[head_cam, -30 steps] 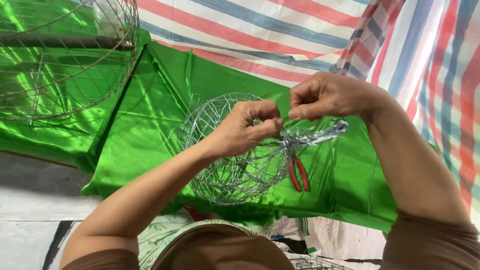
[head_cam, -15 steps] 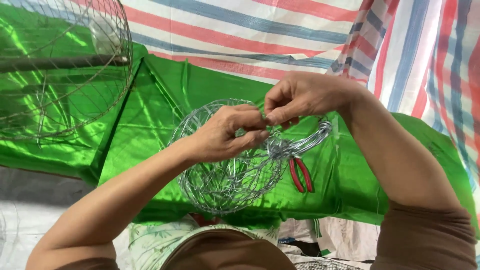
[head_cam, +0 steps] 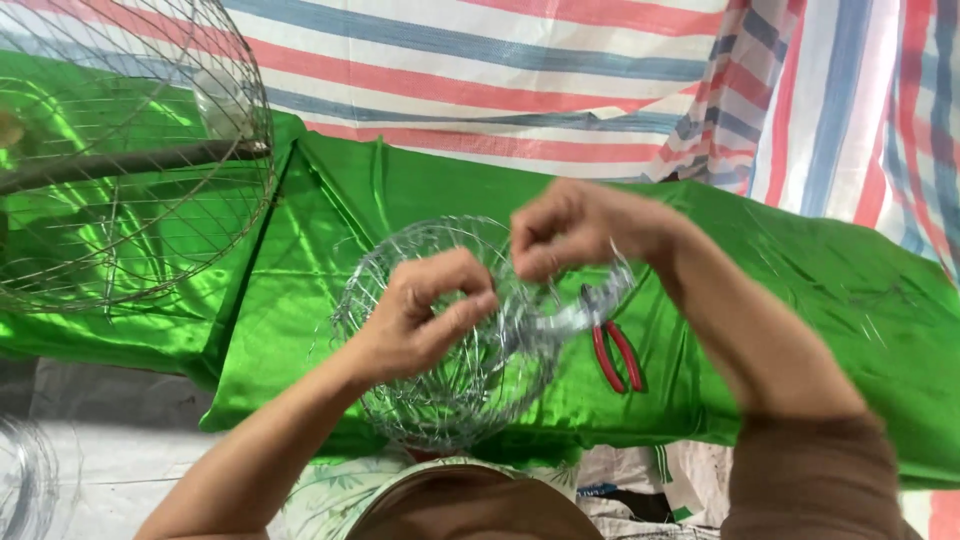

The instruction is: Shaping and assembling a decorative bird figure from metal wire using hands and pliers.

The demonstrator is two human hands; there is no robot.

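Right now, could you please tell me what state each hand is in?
Left hand: closed, gripping the round wire frame.
Right hand: fingers pinched shut at the frame's upper edge; what they pinch cannot be told.

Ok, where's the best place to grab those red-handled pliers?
Probably by the two red handles of the pliers, coming from the near side: they lie flat on the green cloth, handles pointing toward the person and clear, while the head sits under the wire basket.

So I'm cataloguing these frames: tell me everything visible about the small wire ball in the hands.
The wire ball is a round open cage of thin silvery wire, see-through, over shiny green cloth. The left hand grips its upper rim; the right hand pinches wire at its top right. Red-handled pliers lie beside it.
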